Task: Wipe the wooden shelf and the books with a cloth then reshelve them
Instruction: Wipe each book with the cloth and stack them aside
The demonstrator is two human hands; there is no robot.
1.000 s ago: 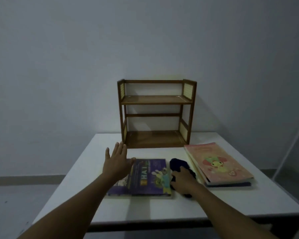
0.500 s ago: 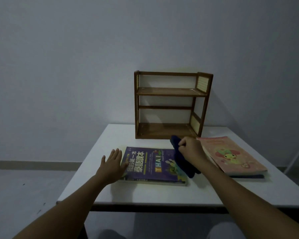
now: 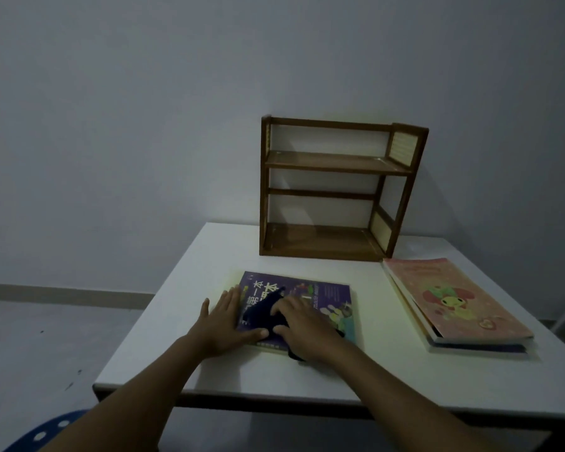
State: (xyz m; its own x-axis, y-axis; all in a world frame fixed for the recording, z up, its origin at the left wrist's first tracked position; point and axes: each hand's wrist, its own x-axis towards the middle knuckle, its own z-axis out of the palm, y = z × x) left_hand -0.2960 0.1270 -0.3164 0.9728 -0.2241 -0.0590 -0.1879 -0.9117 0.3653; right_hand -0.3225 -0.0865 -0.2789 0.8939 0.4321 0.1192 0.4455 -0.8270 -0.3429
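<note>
Standing at the back of a white bench (image 3: 209, 370), a bare two-tier wooden shelf (image 3: 336, 187) faces forward. A purple book (image 3: 327, 298) lies flat before it. The left hand (image 3: 224, 324), fingers spread, steadies its edge. The right hand (image 3: 304, 327), half a second ago raised clutching the dark cloth (image 3: 261, 313), now presses it flat on the cover.
</note>
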